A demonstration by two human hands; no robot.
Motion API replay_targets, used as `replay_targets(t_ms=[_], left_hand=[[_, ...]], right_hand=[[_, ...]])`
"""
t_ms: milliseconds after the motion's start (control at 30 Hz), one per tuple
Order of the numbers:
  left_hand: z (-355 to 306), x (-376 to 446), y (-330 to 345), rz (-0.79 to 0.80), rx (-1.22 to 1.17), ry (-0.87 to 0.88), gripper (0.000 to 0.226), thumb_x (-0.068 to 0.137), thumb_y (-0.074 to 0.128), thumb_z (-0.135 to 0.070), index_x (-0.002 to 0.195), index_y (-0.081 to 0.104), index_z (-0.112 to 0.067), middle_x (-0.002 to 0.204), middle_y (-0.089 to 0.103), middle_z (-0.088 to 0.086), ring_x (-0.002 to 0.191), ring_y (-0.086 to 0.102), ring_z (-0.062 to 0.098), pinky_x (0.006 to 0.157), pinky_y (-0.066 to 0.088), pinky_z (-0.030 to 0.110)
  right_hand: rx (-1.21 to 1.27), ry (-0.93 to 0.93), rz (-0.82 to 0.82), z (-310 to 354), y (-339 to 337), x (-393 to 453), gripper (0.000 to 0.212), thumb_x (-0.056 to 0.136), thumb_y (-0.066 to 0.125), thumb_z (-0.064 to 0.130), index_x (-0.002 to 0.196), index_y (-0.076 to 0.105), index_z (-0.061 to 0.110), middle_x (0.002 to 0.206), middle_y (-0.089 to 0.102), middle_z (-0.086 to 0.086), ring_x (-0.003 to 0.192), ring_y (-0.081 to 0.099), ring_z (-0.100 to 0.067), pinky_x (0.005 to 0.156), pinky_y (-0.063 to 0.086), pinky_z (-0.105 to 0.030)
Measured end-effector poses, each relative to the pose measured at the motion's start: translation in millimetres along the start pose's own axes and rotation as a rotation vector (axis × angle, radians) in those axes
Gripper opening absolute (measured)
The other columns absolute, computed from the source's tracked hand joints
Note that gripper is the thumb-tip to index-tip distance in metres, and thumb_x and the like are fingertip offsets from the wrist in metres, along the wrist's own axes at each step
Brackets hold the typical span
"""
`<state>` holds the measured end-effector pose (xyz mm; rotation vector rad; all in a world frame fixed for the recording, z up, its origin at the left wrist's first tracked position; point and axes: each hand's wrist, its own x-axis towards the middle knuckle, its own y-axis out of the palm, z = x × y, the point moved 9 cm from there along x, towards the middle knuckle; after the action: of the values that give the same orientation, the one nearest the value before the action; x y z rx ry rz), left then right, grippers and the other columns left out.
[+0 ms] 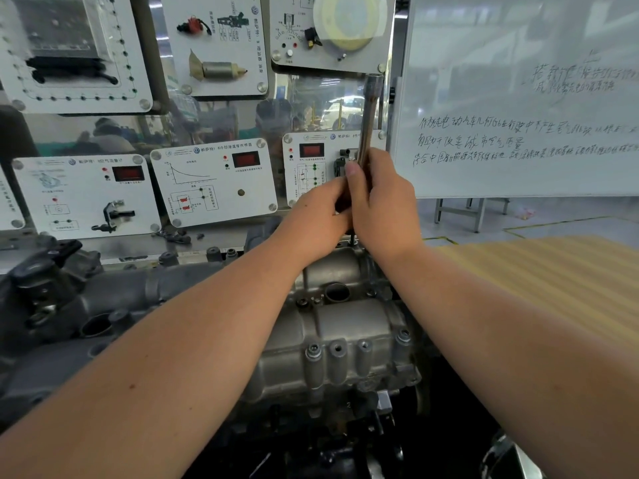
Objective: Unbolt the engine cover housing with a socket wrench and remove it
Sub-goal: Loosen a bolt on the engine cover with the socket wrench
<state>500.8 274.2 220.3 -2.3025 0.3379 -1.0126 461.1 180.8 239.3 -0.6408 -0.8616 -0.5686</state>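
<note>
One head-worn view — looking forward and down, close over the engine cover housing [345,340] toward the panel wall [214,181].

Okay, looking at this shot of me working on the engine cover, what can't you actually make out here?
Head view, the only one:
- Wrench tip and the bolt it sits on: hidden behind both hands, left hand and right hand.
- Far end of the engine cover housing: covered by hands and forearms.
- Whiteboard writing: too faint to read.
- Panel labels: too small.

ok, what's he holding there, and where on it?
Both hands, left hand and right hand, grip the socket wrench around its lower shaft; upper end stands free.
</note>
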Motion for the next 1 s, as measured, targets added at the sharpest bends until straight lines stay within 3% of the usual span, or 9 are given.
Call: replay_targets(t_ms=[167,333,433,533,633,767,833,900,1000], left_hand=[[-4.1,-2.8,2.4,0.03,-0.003,0.007,0.027,0.107,0.046,-0.026,0.089,0.055,-0.044,0.082,0.069,-0.015,0.07,0.064,0.001,0.061,0.05,0.022],[-4.2,0.6,1.8,0.025,0.035,-0.009,0.022,0.104,0.049,-0.019,0.097,0.056,-0.039,0.081,0.062,-0.023,0.074,0.06,-0.009,0.059,0.04,0.007],[-2.4,1.4,0.0,0.003,0.047,-0.006,0.022,0.101,0.052,-0.017,0.109,0.055,-0.037,0.088,0.06,-0.023,0.083,0.059,-0.007,0.064,0.042,0.006],[-0.9,0.1,-0.6,0.003,0.018,-0.003,0.019,0.102,0.052,-0.019,0.113,0.061,-0.031,0.099,0.068,-0.012,0.091,0.065,0.005,0.075,0.049,0.019],[-3.4,-2.6,3.9,0.036,0.009,0.008,0.018,0.106,0.047,-0.026,0.103,0.057,-0.04,0.098,0.071,-0.011,0.088,0.067,0.01,0.075,0.054,0.03],[-3.5,-1.6,1.9,0.024,0.01,0.007,0.027,0.105,0.049,-0.021,0.093,0.055,-0.044,0.089,0.066,-0.017,0.077,0.062,-0.008,0.061,0.043,0.008],[0.4,0.7,1.8,0.023,0.019,-0.017,0.02,0.102,0.051,-0.017,0.109,0.063,-0.032,0.094,0.065,-0.016,0.081,0.061,-0.009,0.063,0.042,0.008],[1.2,1.2,0.8,0.013,0.027,-0.02,0.028,0.101,0.053,-0.015,0.126,0.061,-0.026,0.101,0.066,-0.015,0.09,0.061,-0.006,0.07,0.045,0.011],[0.9,0.2,-1.9,-0.001,0.009,-0.019,0.028,0.101,0.053,-0.015,0.126,0.06,-0.023,0.107,0.068,-0.008,0.095,0.063,0.002,0.077,0.049,0.022]], right_hand=[[-0.011,0.005,0.017,-1.1,3.2,0.0,0.017,0.108,0.038,0.028,0.101,0.05,0.018,0.091,0.071,-0.009,0.08,0.065,-0.029,0.071,0.053,-0.047],[0.024,0.031,-0.01,-3.7,1.4,-0.4,0.038,0.106,0.043,0.034,0.139,0.045,0.015,0.097,0.072,-0.005,0.076,0.056,-0.019,0.065,0.041,-0.034],[0.024,0.004,0.006,-2.2,2.2,0.0,0.026,0.105,0.048,0.035,0.122,0.052,0.017,0.083,0.064,0.005,0.073,0.059,-0.018,0.063,0.045,-0.036],[-0.002,-0.018,0.01,1.2,2.4,-0.1,0.016,0.106,0.043,0.03,0.099,0.05,0.017,0.078,0.063,0.0,0.073,0.061,-0.025,0.065,0.051,-0.046],[-0.006,0.005,0.006,-1.5,2.5,0.2,0.023,0.108,0.038,0.027,0.104,0.054,0.011,0.089,0.07,-0.009,0.078,0.064,-0.029,0.07,0.052,-0.048],[0.018,0.039,-0.014,-4.1,0.5,-0.1,0.033,0.108,0.038,0.029,0.134,0.049,0.012,0.098,0.073,-0.009,0.084,0.066,-0.028,0.071,0.052,-0.04],[0.041,0.047,-0.016,-3.9,0.7,-0.8,0.039,0.106,0.043,0.034,0.141,0.043,0.014,0.098,0.073,-0.006,0.083,0.067,-0.026,0.069,0.049,-0.036],[0.035,0.019,-0.015,-2.1,0.8,-0.9,0.03,0.104,0.048,0.035,0.128,0.049,0.016,0.089,0.07,-0.001,0.078,0.066,-0.023,0.066,0.05,-0.037],[0.008,-0.015,-0.017,-0.9,-0.1,-0.5,0.013,0.105,0.047,0.032,0.101,0.048,0.02,0.074,0.061,0.004,0.069,0.061,-0.02,0.062,0.051,-0.042]])
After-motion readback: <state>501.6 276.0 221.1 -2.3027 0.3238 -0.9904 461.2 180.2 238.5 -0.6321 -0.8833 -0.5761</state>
